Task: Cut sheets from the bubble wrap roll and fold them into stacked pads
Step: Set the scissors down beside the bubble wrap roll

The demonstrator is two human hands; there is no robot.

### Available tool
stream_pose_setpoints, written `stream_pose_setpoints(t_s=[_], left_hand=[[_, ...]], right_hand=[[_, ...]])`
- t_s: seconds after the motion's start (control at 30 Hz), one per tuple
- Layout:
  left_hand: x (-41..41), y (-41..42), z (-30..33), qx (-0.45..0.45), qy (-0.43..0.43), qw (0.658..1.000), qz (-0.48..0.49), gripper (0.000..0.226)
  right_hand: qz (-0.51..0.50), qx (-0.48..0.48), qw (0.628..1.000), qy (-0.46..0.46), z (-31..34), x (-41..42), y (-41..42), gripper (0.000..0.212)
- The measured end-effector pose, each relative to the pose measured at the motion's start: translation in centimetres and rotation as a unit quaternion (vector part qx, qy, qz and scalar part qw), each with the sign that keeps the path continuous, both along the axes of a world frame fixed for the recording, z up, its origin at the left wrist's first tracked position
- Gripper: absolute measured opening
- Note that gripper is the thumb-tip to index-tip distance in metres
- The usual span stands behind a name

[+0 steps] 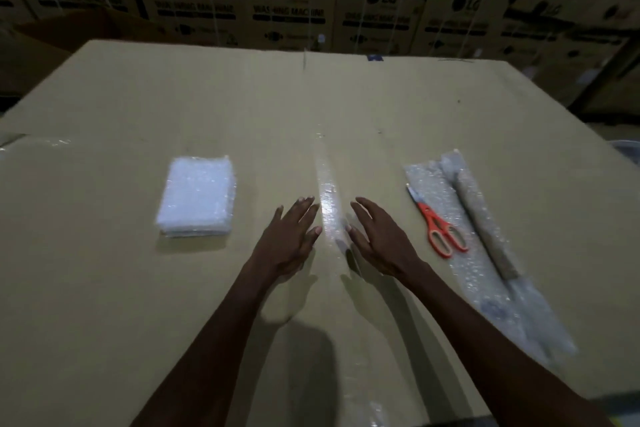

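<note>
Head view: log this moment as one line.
left hand open, empty | right hand open, empty | pad stack left | scissors on bubble wrap roll right

Both hands flat, fingers straight, over desk (242,107): left hand (289,239), right hand (379,241). Stacked pads (195,196) at left. Orange scissors (438,225) lie on bubble wrap roll (485,229), right.

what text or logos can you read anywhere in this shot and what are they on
"WASHING MACHINE": on the stacked cardboard boxes behind the work surface.
"LG": logo on the same boxes, clearest far left and far right.
Smaller print on the boxes: too blurred to read.
Scissors, bubble wrap roll, folded pads: no text visible.
</note>
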State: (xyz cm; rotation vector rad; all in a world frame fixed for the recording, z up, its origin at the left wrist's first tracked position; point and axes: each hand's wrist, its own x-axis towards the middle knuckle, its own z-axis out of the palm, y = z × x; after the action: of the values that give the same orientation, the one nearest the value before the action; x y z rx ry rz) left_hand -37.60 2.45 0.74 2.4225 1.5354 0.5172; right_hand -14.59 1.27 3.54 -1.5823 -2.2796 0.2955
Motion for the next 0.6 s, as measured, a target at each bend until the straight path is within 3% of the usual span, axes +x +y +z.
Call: stream_pose_setpoints(t_s=[0.2, 0.37, 0.5, 0.6], left_hand=[[13.4, -0.2, -1.0, 0.009, 0.065, 0.996, -0.052, 0.059], [22.4, -0.5, -0.8, -0.033, 0.085, 0.993, -0.071, 0.07], [26.5, -0.2, -1.5, -0.054, 0.108, 0.99, -0.08, 0.06], [28.3, 0.6, -2.1, -0.07, 0.122, 0.987, -0.078, 0.064]], right_hand=[[-0.05, 0.033, 0.998, 0.029, 0.0, 12.4, -1.5, 0.055], [-0.111, 0.055, 0.992, 0.025, -0.4, 19.9, -2.2, 0.042], [-0.189, -0.002, 0.982, 0.009, -1.5, 23.9, -2.2, 0.035], [-0.235, -0.073, 0.969, 0.004, -2.2, 25.2, -2.1, 0.048]])
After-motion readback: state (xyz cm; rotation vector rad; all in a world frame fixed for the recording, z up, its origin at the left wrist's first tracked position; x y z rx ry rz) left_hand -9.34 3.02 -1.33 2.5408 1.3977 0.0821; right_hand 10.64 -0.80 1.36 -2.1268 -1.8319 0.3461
